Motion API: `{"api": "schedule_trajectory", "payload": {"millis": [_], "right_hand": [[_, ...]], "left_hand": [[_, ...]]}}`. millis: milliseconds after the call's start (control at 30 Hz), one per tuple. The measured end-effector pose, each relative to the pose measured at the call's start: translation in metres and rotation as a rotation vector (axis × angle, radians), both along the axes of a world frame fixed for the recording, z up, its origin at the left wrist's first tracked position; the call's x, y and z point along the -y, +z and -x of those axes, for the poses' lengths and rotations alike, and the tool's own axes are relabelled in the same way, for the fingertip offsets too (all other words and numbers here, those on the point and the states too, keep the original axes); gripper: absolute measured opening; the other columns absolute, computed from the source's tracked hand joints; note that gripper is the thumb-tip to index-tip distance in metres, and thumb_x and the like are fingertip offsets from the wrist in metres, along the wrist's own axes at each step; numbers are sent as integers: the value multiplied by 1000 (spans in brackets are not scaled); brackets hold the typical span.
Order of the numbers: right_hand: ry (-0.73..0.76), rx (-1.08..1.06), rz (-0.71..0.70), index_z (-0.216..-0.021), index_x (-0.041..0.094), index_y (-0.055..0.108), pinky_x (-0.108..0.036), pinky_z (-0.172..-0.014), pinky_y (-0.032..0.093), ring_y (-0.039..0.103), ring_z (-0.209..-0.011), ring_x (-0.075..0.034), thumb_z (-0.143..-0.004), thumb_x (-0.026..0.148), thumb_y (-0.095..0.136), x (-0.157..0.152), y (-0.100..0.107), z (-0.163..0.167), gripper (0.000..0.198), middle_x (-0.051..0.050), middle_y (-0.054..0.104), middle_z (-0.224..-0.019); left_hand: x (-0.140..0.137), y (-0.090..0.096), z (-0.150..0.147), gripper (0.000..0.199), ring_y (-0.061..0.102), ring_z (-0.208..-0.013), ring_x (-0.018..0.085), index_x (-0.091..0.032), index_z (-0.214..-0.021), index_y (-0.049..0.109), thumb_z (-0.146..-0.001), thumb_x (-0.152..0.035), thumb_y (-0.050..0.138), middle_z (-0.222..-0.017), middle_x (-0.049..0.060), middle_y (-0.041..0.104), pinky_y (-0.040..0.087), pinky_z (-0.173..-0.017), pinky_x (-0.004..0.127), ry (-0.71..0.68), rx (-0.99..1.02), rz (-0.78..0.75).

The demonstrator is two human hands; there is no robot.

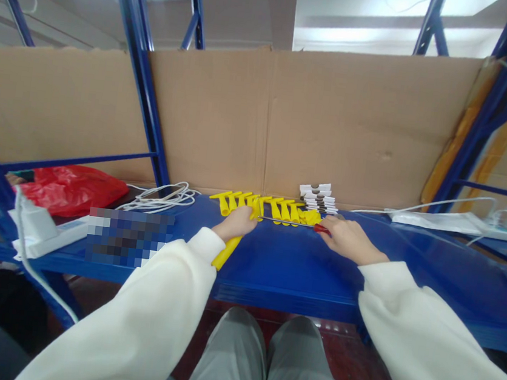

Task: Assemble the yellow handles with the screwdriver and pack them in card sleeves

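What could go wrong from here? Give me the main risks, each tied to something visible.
1. The red-handled screwdriver in the right hand points toward the left hand, which grips a yellow tube-shaped piece; a slip might jab that hand.
2. The row of yellow T-shaped pieces lies just behind, so a stray knock could scatter it.
3. The white-and-black stack near the right hand might topple if bumped.

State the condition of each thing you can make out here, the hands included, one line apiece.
Left hand: closed around the held yellow piece
Held yellow piece: tilted
Right hand: closed on the red-handled tool
Red-handled tool: roughly level, pointing at the held piece; contact unclear
Other yellow pieces: mostly in a row
White-and-black pieces: piled
Red bag: crumpled
White cable: loosely coiled
Cardboard: upright
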State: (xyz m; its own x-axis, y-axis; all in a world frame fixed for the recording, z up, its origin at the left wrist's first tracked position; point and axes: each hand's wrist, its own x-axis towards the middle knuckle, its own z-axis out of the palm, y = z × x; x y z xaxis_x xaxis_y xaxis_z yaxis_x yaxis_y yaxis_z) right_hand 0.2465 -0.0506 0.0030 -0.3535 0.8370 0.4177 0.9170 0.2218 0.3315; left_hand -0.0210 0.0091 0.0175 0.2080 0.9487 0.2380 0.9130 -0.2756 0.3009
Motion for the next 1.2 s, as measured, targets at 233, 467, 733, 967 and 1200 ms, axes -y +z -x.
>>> {"api": "schedule_trajectory", "payload": {"millis": [233, 467, 733, 967, 1200], "right_hand": [[40, -50, 50, -112, 13, 69, -30, -73, 48, 72, -92, -24, -97, 19, 44, 1, -2, 3, 29, -14, 75, -112], [81, -211, 131, -100, 15, 66, -29, -70, 46, 71, -79, -24, -96, 28, 52, -4, -6, 0, 18, -12, 76, -91], [104, -315, 143, -95, 20, 72, -30, -75, 50, 72, -88, -25, -96, 36, 51, -11, -13, -8, 26, -11, 77, -100], [227, -477, 252, -91, 19, 64, -28, -67, 49, 68, -73, -20, -90, 34, 61, -14, -20, -6, 15, -9, 74, -87], [77, -384, 173, -90, 21, 66, -30, -72, 48, 70, -81, -24, -93, 35, 55, -11, -18, -3, 19, -10, 75, -88]], "left_hand": [[-5, -1, 6, 27, 69, -106, 30, -5, -105, 68, -93, -21, 51, -109, 22, 71, 49, -88, 29, -40, -127, -34], [-5, 1, 8, 27, 71, -102, 27, -7, -103, 70, -93, -20, 49, -106, 18, 73, 52, -87, 30, -23, -189, -55], [0, 1, 8, 27, 73, -89, 24, -6, -102, 70, -92, -21, 51, -97, 16, 75, 53, -81, 28, -4, -81, -21], [-2, 2, 6, 25, 72, -86, 24, -5, -99, 71, -91, -20, 52, -89, 16, 75, 53, -79, 28, 1, -32, -4], [-3, 1, 5, 23, 72, -82, 22, -8, -102, 70, -90, -19, 53, -89, 11, 74, 52, -71, 25, -7, 62, -9]]}}
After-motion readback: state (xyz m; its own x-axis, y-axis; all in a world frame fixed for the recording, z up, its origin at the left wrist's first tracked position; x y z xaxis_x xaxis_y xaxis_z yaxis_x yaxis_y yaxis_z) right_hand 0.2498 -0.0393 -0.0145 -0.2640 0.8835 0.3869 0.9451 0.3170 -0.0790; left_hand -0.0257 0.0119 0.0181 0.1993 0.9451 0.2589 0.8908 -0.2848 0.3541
